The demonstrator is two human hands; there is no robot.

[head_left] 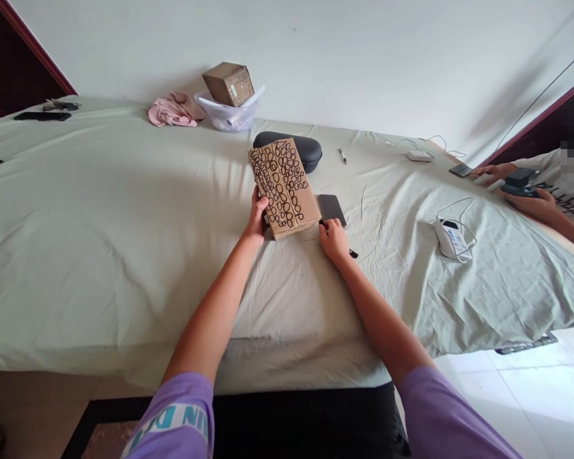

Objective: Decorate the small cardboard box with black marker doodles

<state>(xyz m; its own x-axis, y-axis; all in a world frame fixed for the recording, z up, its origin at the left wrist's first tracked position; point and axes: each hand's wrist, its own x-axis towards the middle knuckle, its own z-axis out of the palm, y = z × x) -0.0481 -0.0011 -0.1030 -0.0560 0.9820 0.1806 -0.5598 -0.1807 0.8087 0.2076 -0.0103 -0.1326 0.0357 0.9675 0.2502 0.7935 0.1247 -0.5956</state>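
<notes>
A piece of brown cardboard (282, 186) covered with black drawn loops stands tilted on the pale green sheet (100, 210). My left hand (257, 217) grips its lower left edge. My right hand (333, 239) is closed round a black marker (353, 254), resting on the sheet just right of the cardboard's lower corner. A small dark flat device (331, 208) lies right beside the cardboard, above my right hand.
Behind the cardboard lies a black oval case (306, 148). Farther back are a clear tub (227, 115) holding a small brown box (228, 83), pink cloth (173, 109) and a pen (342, 155). A white power strip (452, 239) lies right. Another person's hands (530, 201) hold a dark device at the right edge.
</notes>
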